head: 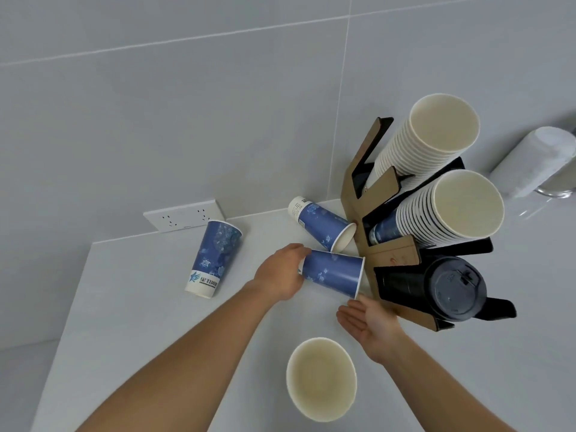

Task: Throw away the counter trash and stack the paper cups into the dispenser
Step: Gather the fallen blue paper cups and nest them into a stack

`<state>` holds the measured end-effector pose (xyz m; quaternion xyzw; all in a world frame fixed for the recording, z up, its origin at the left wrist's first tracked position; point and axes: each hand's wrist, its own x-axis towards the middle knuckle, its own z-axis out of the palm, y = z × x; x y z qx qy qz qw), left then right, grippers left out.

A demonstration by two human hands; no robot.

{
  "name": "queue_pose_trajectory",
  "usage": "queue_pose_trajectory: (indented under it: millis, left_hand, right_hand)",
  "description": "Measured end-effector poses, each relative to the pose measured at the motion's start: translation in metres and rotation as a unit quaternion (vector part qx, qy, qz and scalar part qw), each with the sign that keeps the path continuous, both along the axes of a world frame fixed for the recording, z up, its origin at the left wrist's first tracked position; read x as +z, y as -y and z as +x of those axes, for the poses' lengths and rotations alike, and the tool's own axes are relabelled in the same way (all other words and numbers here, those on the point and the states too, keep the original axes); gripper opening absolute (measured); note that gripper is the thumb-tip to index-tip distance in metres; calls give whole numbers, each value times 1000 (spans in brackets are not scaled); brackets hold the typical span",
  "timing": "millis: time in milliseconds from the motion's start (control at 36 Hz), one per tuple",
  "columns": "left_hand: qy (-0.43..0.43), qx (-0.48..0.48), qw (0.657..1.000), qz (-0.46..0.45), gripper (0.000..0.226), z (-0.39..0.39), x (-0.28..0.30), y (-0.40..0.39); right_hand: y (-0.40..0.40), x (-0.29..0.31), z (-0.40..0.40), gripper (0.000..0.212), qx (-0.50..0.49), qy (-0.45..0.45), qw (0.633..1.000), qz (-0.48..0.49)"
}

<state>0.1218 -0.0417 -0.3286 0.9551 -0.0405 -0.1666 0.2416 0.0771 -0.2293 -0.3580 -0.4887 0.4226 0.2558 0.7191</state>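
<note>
Gripping a lying blue cup point(332, 272), left hand point(282, 271); right hand point(367, 319) spread, palm up.

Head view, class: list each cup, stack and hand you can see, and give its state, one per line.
Left hand: grips the base of a lying blue cup.
Right hand: open, palm up, empty.
Second blue cup: on its side by the dispenser.
Third blue cup: upside down.
Near cup: upright, empty.
Two cup stacks: loaded in the dispenser.
Black lids: stacked in the dispenser.
</note>
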Motion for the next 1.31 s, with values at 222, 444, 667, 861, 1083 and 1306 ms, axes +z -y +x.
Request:
queue_pose_trajectory:
  millis: [222,444,667,861,1083,1306]
  left_hand:
    - [-15,-86,995,42,58,24,-7,-2]
    - [-30,-78,996,22,58,22,-15,-8]
    - [-33,-44,998,18,69,6,-4,-20]
    - [21,24,998,-57,81,-30,11,-29]
    - [115,97,979,-139,78,-73,56,-17]
    - [202,163,939,-224,65,-105,109,2]
  right_hand:
    - [-6,-8,11,22,-29,-20,999,19]
    - [-8,-10,11,16,-51,-11,998,34]
    - [-13,9,13,28,-40,32,997,52]
    - [-19,44,12,29,-30,89,990,102]
    - [-20,100,0,27,-24,213,970,110]
    - [-12,161,-13,28,20,342,938,58]
